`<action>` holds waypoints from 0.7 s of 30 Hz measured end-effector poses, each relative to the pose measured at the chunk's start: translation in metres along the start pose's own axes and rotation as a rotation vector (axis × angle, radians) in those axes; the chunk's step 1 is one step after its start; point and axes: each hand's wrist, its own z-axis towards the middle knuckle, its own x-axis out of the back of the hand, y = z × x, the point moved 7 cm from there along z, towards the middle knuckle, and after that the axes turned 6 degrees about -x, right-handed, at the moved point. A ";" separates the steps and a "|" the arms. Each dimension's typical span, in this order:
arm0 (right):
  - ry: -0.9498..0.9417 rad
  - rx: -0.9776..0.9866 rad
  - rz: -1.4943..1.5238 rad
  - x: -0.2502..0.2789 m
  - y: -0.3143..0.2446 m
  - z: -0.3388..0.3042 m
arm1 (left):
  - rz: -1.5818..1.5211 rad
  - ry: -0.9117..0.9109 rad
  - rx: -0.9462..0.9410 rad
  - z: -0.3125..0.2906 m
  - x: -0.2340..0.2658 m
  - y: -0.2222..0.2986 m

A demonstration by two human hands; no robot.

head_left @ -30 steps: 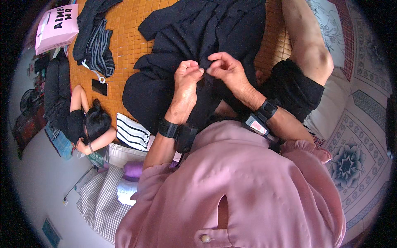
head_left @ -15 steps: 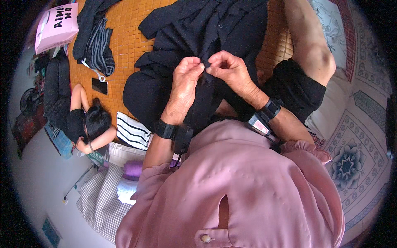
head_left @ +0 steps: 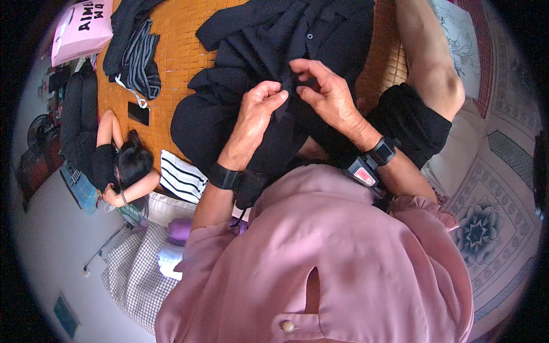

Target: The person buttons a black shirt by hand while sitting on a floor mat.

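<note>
Both hands pinch a black shirt on a woven mat.
The left hand and right hand nip the soft, crumpled shirt at its buttoned front; it lies spread over the ribbed orange mat.

Two hands work the cloth — left hand and right hand — each with one black wristband. One black shirt lies spread on one woven mat. Beside it: one striped garment, one pink bag, one phone — and one other person lying down.
</note>
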 end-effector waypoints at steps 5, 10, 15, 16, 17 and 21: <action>-0.175 0.524 -0.440 -0.017 -0.038 0.011 | 0.085 -0.143 -0.040 -0.009 -0.003 0.017; -0.853 -0.140 0.168 -0.031 -0.025 0.013 | -0.061 -0.121 -0.052 -0.035 0.005 0.052; -0.990 -0.224 0.138 -0.031 -0.045 0.017 | -0.117 -0.129 -0.120 -0.045 0.007 0.072; -0.990 -0.223 0.135 -0.031 -0.048 0.019 | -0.118 -0.129 -0.123 -0.047 0.005 0.075; -1.007 -0.217 0.107 -0.030 -0.049 0.022 | -0.083 -0.125 -0.148 -0.049 0.002 0.080; -1.014 -0.241 0.059 -0.023 -0.043 0.030 | 0.049 -0.048 -0.204 -0.045 0.002 0.078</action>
